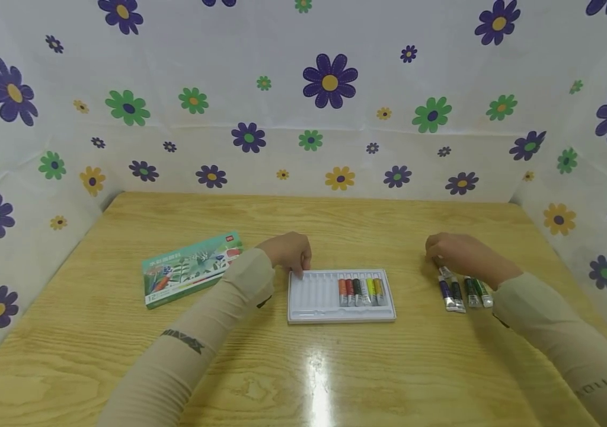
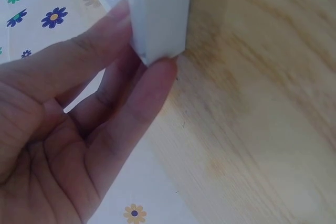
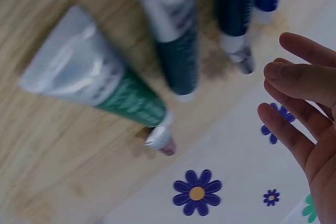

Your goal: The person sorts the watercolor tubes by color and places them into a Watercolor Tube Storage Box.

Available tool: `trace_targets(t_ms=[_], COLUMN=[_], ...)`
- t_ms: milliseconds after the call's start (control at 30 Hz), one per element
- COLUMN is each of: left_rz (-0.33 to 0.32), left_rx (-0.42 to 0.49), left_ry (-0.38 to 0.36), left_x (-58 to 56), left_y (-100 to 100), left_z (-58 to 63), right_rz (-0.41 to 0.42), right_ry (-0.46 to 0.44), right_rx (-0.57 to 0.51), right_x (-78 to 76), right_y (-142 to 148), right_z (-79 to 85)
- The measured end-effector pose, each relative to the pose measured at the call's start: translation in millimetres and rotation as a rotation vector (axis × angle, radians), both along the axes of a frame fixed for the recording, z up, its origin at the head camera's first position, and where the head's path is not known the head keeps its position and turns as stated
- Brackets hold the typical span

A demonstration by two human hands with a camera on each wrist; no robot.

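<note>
My left hand (image 1: 288, 252) grips the far left corner of a white plastic paint tray (image 1: 311, 293). In the left wrist view, thumb and fingers pinch that tray's white edge (image 2: 163, 14). Several small paint tubes (image 1: 357, 292) stand side by side in the right part of the tray; grooves on its left hold none. Over at the right, my right hand (image 1: 463, 255) hovers beside loose paint tubes, among them a purple tube (image 1: 446, 293) and a green tube (image 3: 134, 98). Its fingers look loosely bent in the right wrist view, with nothing visible between them. A silvery tube end (image 1: 444, 271) shows below this hand.
A green paint box (image 1: 191, 270) with a plant picture lies at an angle left of the tray, partly behind my left sleeve. The wooden table (image 1: 261, 367) meets a white flower-patterned cloth (image 1: 277, 118) at the back and sides.
</note>
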State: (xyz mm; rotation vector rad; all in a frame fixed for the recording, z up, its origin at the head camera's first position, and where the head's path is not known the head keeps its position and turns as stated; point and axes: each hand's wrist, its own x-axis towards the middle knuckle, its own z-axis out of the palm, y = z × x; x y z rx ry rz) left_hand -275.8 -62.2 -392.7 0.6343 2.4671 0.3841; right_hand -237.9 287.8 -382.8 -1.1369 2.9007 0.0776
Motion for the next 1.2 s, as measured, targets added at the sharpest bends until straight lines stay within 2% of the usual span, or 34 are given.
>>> trace_targets(t_ms=[200, 567, 900, 1067, 1200], left_rz=[0.012, 0.008, 0.012, 0.005, -0.001], left_rx=[0.008, 0.004, 0.004, 0.003, -0.001], left_ry=[-0.012, -0.008, -0.009, -0.007, -0.005], left_x=[1.9, 6.7, 6.6, 6.2, 6.1], left_y=[-1, -1, -1, -1, -1], left_z=[1.6, 7.5, 7.7, 7.4, 7.3], right_rz=[0.013, 0.011, -0.019, 0.015, 0.088], right_ry=[-0.012, -0.069, -0.105, -0.056, 0.004], right_rx=[-0.009, -0.030, 0.021, 0.033, -0.024], right_x=[-4.0, -10.2, -16.1, -13.9, -10.9], right_y=[12, 11, 4, -5, -24], right_z=[-8.7, -7.5, -7.9, -4.3, 3.2])
